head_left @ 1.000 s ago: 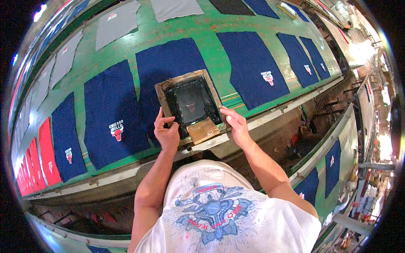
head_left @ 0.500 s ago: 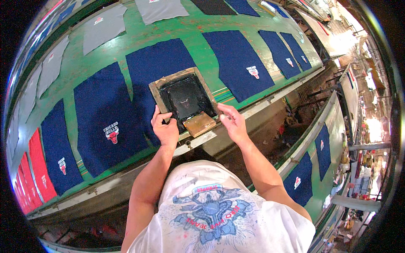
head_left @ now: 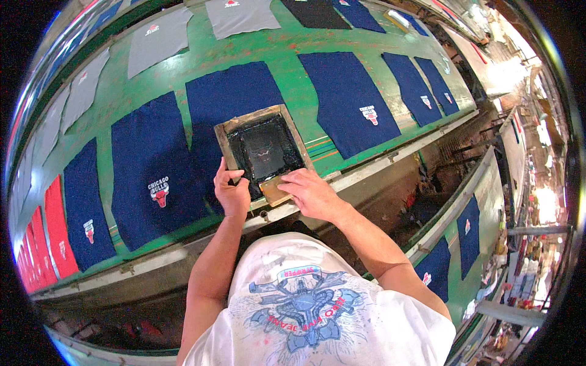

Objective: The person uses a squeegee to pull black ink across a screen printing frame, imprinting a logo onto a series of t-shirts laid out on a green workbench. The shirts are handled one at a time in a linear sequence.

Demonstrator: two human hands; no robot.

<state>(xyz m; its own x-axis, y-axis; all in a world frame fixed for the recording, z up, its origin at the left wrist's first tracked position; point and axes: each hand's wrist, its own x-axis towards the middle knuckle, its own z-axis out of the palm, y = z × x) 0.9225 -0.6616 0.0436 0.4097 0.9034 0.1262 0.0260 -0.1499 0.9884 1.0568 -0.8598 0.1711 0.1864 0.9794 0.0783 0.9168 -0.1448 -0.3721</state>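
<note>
Screen frame: we see a wooden-framed printing screen (head_left: 261, 149) just above the middle of the frame, its mesh dark with ink, lying flat on a navy fabric panel (head_left: 235, 100).
Left hand: our left hand (head_left: 232, 194) sits at the screen's lower left corner, thumb and fingers closed on the wooden edge.
Right hand: our right hand (head_left: 312, 194) lies palm down at the screen's lower right, fingers curled over a small wooden squeegee (head_left: 274, 189); we cannot tell how firmly it is gripped.
Squeegee: it rests on the near edge of the screen, between the two hands.
Table: a long green print table (head_left: 299, 46) runs from the left edge to the upper right of the frame, its paint worn.
Printed panels: a navy panel with a red-and-white emblem (head_left: 155, 174) lies left of the screen; another printed navy panel (head_left: 348, 100) lies to the right of centre.
Other cloth: red panels (head_left: 58, 229) at the far left, grey panels (head_left: 155, 39) along the upper left.
Second table: a further green table with navy panels (head_left: 469, 227) shows at the lower right.
Shirt: our white printed T-shirt (head_left: 305, 305) fills the lower middle.
</note>
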